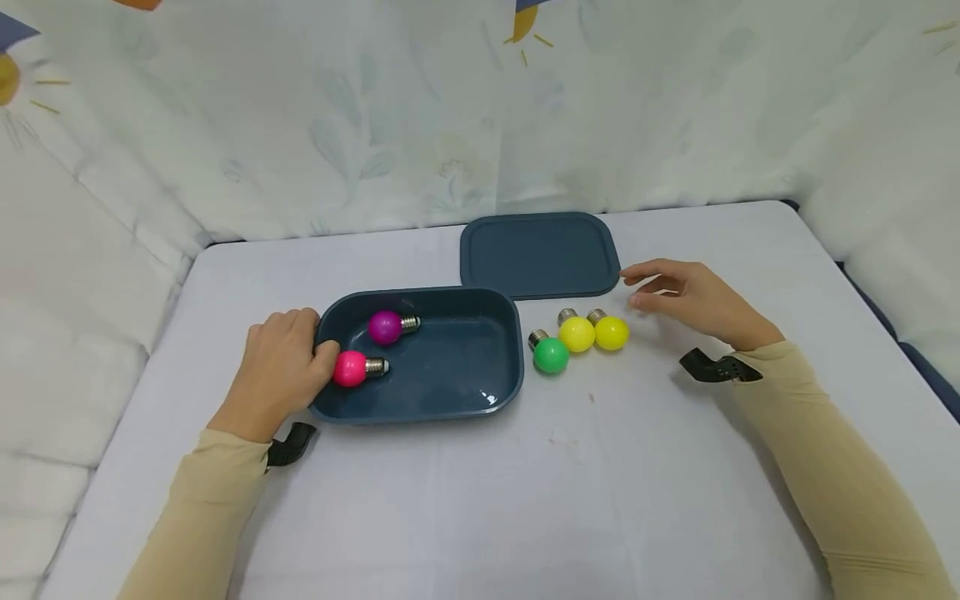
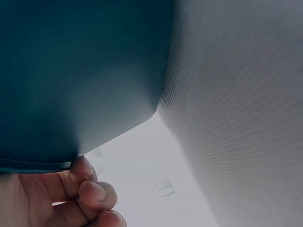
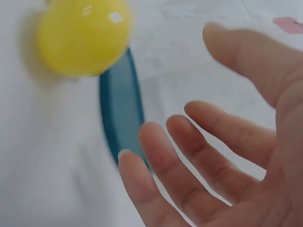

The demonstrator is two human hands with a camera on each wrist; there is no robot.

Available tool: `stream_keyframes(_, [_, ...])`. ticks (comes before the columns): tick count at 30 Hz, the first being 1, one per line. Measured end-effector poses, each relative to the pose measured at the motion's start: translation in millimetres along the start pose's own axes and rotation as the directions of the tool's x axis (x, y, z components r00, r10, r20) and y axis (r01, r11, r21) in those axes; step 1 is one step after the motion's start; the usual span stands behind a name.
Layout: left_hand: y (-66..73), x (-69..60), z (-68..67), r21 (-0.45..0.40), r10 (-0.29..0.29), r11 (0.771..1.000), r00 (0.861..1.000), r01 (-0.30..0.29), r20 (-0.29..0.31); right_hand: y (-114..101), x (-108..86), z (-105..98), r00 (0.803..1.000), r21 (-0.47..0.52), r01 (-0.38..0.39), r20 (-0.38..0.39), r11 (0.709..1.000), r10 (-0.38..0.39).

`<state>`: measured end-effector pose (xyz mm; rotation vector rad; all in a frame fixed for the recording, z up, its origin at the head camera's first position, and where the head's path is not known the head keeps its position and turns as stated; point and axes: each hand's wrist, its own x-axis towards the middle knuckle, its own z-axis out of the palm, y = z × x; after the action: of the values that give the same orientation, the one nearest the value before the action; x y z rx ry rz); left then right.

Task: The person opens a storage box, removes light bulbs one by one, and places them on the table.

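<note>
Beyond both hands, a pale patterned curtain [image 1: 360, 125] is hung. Beneath them, a table [image 1: 465, 508] is covered in white cloth. Each forearm is clad in a beige sleeve [image 1: 195, 517]. A dark blue container [image 1: 442, 362] is set directly to the right of the left hand [image 1: 277, 367], by which its near end wall is gripped: the thumb is hooked over the rim, and the fingers are seen along the outside in the left wrist view. A matching flat lid [image 1: 540, 258] is laid just left of the right hand [image 1: 693, 296]. The right hand is held with fingers apart and slightly bent, the fingertips by the lid's edge; whether the lid is touched cannot be told. Black devices [image 1: 722, 367] are worn at both wrists.

Five bulbs are noted. Inside the container, a pink bulb [image 1: 350, 368] is located at the left thumb, contact undetermined, and a purple bulb [image 1: 386, 327] slightly farther from the left hand. Outside it, two yellow bulbs [image 1: 612, 333] are found side by side, nearest the right hand; a green bulb [image 1: 551, 355] is placed just beyond them, toward the left hand.
</note>
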<state>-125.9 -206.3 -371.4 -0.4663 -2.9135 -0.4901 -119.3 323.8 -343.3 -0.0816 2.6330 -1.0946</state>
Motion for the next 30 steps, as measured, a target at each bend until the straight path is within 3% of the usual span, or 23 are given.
stream_keyframes(5, [9.2, 7.3, 5.6, -0.008, -0.006, 1.000, 1.000, 0.006, 0.026, -13, -4.9, -13, 0.997, -0.033, 0.028, -0.065, 0.999, -0.030])
stream_keyframes(10, [11.2, 9.7, 9.1, 0.006, -0.003, 1.000, 1.000, 0.003, 0.003, -36, 1.1, -13, 0.985, -0.029, 0.139, -0.098, 0.990, -0.141])
stream_keyframes(14, [12.0, 8.9, 11.5, 0.017, -0.004, 1.000, 1.000, 0.005, -0.031, -57, 11.9, -7, 0.964, -0.033, 0.242, -0.104, 0.970, -0.244])
stream_keyframes(20, [12.6, 6.3, 12.3, 0.019, -0.024, 1.000, 0.997, 0.025, -0.071, -88, 29.9, 7, 0.930, -0.049, 0.360, -0.065, 0.932, -0.362])
stream_keyframes(30, [15.2, 9.6, 16.3, 0.021, -0.026, 0.999, 0.998, 0.027, -0.061, -118, 51.8, 26, 0.867, -0.002, 0.498, 0.045, 0.867, -0.497])
